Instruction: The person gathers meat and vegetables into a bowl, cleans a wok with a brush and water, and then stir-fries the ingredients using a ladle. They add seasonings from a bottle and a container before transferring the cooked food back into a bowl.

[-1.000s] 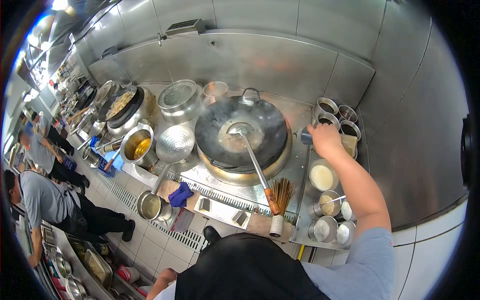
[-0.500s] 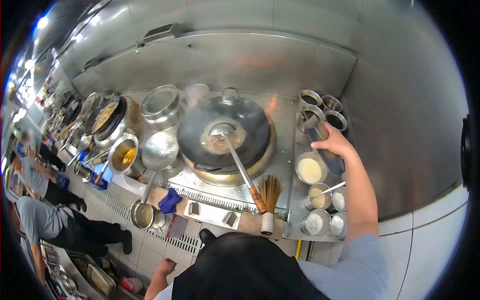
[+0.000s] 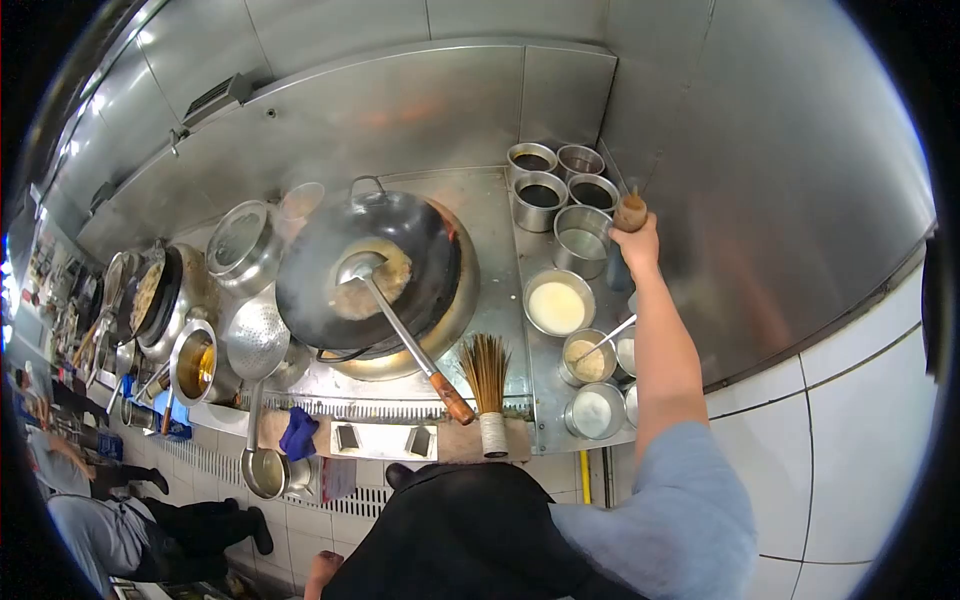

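Note:
My right hand (image 3: 638,245) is closed around the upper part of a bottle (image 3: 630,212) with a brownish top and a darker body, partly hidden by my fingers. It stands near the metal wall, beside a metal pot of clear liquid (image 3: 582,240). Low in the view, my left hand (image 3: 324,566) hangs by my body, fingers curled in a fist, with nothing visible in it. To the left, a black wok (image 3: 425,235) steams on the burner with pale food in it. A ladle (image 3: 405,335) rests in the wok, its wooden handle over the front edge.
Pots of dark sauce (image 3: 540,193) stand at the back right; a pot of white liquid (image 3: 556,306) and powder pots (image 3: 594,410) are nearer. A bamboo brush (image 3: 487,385), purple cloth (image 3: 298,433) and perforated strainer (image 3: 258,335) lie left. Co-workers (image 3: 110,540) stand at far left.
The view has swung right, so the stove sits further left. The bottle was slanted over the pots with its body toward me; now its brownish top points up beside the wall.

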Demonstrator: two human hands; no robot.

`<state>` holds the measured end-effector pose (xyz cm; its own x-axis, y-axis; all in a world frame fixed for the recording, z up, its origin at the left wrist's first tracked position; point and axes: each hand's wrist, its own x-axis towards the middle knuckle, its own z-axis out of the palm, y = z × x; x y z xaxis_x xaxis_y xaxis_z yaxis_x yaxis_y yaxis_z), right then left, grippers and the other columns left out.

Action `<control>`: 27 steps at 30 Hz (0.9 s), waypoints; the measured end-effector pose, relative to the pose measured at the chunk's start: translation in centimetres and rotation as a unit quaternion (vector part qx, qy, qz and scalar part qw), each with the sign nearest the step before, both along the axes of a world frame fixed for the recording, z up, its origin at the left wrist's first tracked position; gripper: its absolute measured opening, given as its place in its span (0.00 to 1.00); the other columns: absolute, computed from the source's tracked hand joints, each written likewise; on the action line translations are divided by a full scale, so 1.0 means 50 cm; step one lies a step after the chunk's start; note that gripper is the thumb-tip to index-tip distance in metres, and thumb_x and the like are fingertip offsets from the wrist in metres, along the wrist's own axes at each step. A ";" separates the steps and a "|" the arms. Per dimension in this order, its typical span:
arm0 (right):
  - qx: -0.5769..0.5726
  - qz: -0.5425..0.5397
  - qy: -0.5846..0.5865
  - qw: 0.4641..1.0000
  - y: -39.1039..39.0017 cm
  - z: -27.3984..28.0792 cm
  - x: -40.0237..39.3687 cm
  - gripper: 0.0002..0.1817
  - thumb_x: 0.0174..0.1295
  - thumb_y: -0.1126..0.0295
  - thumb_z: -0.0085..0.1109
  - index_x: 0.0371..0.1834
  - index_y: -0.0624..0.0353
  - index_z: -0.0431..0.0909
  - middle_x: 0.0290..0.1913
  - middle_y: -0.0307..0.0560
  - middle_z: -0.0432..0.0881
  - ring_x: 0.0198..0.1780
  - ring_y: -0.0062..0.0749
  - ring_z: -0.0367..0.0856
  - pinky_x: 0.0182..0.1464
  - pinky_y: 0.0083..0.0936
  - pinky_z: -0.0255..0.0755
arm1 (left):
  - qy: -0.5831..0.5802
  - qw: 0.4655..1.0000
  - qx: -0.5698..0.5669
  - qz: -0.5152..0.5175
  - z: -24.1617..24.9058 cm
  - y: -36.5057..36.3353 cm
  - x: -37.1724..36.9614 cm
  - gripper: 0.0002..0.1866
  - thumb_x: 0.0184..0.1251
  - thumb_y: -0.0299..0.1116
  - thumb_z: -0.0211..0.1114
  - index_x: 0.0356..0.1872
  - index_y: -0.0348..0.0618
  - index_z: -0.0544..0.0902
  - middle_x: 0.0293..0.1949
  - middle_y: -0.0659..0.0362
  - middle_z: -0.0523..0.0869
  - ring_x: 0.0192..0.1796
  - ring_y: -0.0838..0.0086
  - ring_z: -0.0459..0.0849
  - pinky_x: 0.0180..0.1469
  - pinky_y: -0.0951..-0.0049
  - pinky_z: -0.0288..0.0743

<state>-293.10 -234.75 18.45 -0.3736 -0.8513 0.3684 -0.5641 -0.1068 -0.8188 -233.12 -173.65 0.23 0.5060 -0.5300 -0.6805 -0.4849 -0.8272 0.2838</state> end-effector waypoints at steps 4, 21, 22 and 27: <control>0.123 -0.141 -0.002 0.982 -0.014 -0.072 -0.021 0.35 0.41 0.69 0.73 0.54 0.65 0.65 0.49 0.61 0.80 0.53 0.52 0.79 0.56 0.35 0.71 | -0.008 1.000 -0.006 0.028 -0.012 0.026 0.029 0.17 0.54 0.42 0.66 0.34 0.36 0.83 0.32 0.47 0.87 0.39 0.57 0.87 0.43 0.64 0.78; 0.303 0.389 0.395 0.775 0.389 0.089 0.529 0.37 0.59 0.54 0.60 0.68 0.61 0.59 0.51 0.64 0.77 0.53 0.52 0.79 0.52 0.44 0.74 | -0.007 0.980 0.094 -0.177 0.017 -0.108 0.082 0.15 0.60 0.43 0.61 0.37 0.41 0.85 0.39 0.52 0.87 0.47 0.63 0.85 0.49 0.62 0.78; 0.300 0.386 0.398 0.776 0.375 0.065 0.545 0.37 0.59 0.54 0.60 0.68 0.61 0.59 0.51 0.64 0.77 0.53 0.52 0.79 0.52 0.44 0.74 | 0.002 0.989 0.062 -0.134 0.015 -0.134 0.086 0.15 0.61 0.43 0.60 0.37 0.41 0.85 0.39 0.51 0.87 0.45 0.63 0.86 0.47 0.62 0.78; 0.270 0.280 0.395 0.832 0.365 0.054 0.526 0.25 0.65 0.64 0.53 0.64 0.58 0.64 0.38 0.51 0.82 0.35 0.44 0.83 0.37 0.39 0.77 | 0.031 0.993 -0.019 -0.110 -0.060 -0.194 0.161 0.15 0.61 0.41 0.60 0.36 0.40 0.85 0.35 0.50 0.87 0.35 0.60 0.87 0.43 0.64 0.79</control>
